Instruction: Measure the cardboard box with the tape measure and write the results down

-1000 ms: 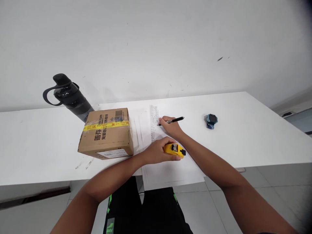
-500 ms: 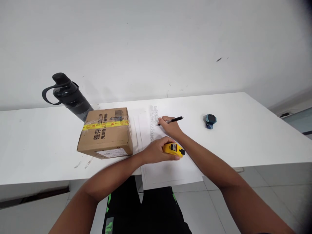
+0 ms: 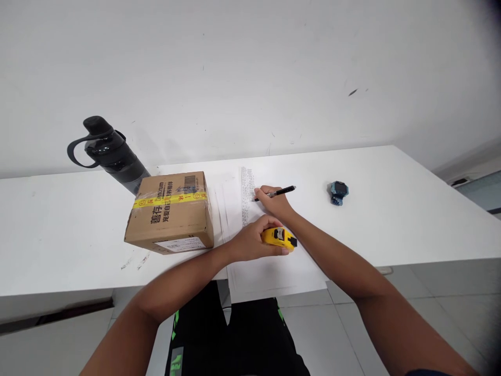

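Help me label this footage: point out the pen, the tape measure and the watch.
Pen [image 3: 281, 191]: head view, on its black barrel.
Tape measure [image 3: 277, 240]: head view, on its yellow casing.
Watch [image 3: 340, 188]: head view, on its dark screen.

This looks like a study or office corner, though whether in a home or workplace cannot be told. A white desk [image 3: 391, 219] runs along a scuffed white wall [image 3: 250, 78] above a grey tiled floor [image 3: 332, 334]; marked paper sheets [image 3: 274, 284], with a pen [image 3: 285, 190] over them, overhang its front edge, and a bottle [image 3: 117, 161] stands near its back edge.
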The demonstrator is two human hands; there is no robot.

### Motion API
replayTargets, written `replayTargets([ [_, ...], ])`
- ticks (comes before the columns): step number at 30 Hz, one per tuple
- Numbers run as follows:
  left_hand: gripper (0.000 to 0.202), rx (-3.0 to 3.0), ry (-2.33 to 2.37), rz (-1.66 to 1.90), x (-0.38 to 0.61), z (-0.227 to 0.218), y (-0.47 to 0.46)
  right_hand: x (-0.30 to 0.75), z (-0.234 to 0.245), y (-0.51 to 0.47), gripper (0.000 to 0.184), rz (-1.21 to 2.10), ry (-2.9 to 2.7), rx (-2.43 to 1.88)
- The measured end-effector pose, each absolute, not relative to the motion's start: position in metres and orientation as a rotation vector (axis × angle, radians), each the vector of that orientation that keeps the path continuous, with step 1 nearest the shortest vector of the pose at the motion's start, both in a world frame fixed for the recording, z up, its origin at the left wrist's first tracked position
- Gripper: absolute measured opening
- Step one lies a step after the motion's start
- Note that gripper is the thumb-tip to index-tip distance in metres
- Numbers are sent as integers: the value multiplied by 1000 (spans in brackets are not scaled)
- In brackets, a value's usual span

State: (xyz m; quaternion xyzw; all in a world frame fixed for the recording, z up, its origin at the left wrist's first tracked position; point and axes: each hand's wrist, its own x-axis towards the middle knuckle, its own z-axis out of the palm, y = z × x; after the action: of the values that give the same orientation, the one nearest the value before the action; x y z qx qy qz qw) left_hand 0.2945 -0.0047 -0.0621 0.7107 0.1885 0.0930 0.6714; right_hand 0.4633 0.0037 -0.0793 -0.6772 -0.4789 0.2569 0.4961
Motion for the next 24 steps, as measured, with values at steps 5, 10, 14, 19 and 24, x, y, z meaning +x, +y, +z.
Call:
replayTargets([
  [5,57,1625,437,179,294,-60,-4,464,-81,5,37,621,-1133,-1648],
  [10,60,1613,426,180,294,-60,-4,464,-80,5,38,625,-1100,-1646],
  [14,59,1627,433,165,294,-61,-4,463,-81,4,35,610,-1093,-1633],
  [19,63,1588,416,207,294,-64,-6,461,-79,3,33,566,-1017,-1668],
  [24,73,1515,399,226,294,-67,-7,460,-75,2,34,622,-1025,-1669],
])
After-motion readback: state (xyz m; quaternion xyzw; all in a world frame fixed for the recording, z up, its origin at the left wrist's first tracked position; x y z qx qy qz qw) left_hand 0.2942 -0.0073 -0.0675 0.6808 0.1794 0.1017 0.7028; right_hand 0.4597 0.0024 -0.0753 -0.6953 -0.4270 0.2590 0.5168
